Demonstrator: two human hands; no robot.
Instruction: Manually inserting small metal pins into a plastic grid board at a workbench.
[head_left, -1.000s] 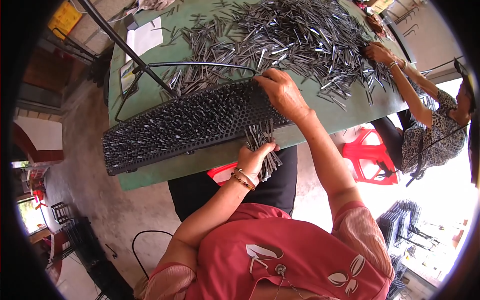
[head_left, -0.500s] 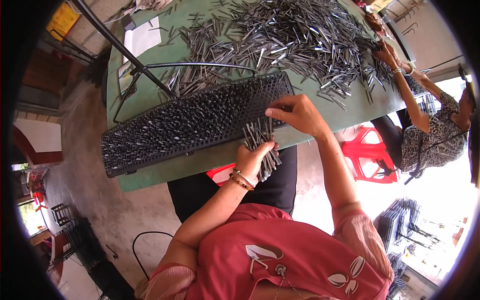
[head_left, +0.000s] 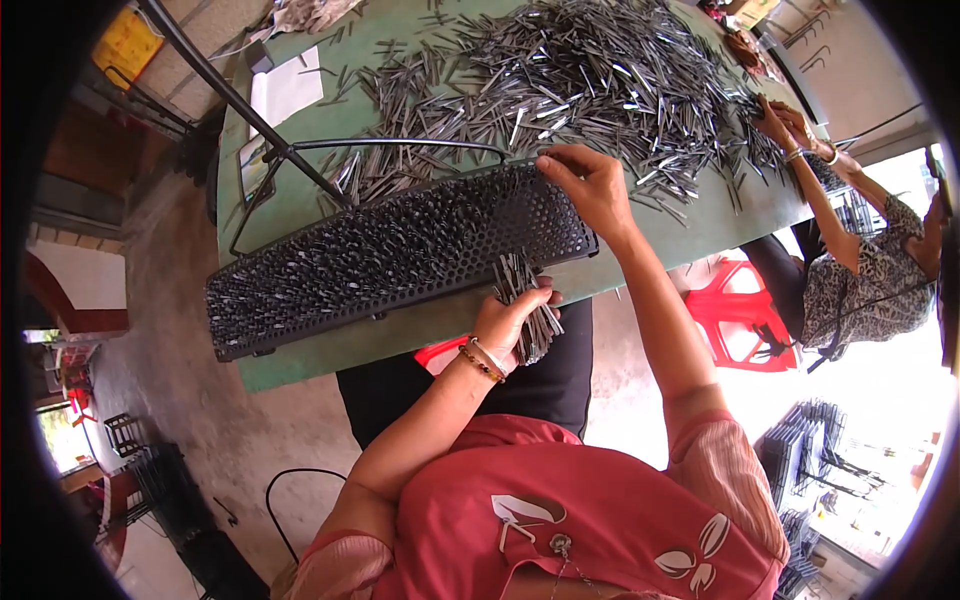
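Observation:
My left hand [head_left: 508,325] is closed round a bundle of thin dark metal strips [head_left: 520,284], just off the near edge of a long black perforated rack [head_left: 555,232]. Small strips stand upright in most of the rack's holes, packed densely from its left end; the holes toward the right end show bare. Over the rack's far edge, near its right end, my right hand [head_left: 592,192] has thumb and forefinger pinched together. Whatever that pinch holds, if anything, is too small to make out.
A large heap of loose metal strips [head_left: 610,80] covers the far part of the green table [head_left: 300,364]. A black bent metal arm [head_left: 225,88] reaches over the rack. At the right, a co-worker's hands [head_left: 785,125] touch the heap. A red plastic stool [head_left: 728,305] stands below.
My right hand has moved up and away from the bundle to the rack's far edge. The rack's right end has shifted slightly nearer. My left hand keeps its bundle.

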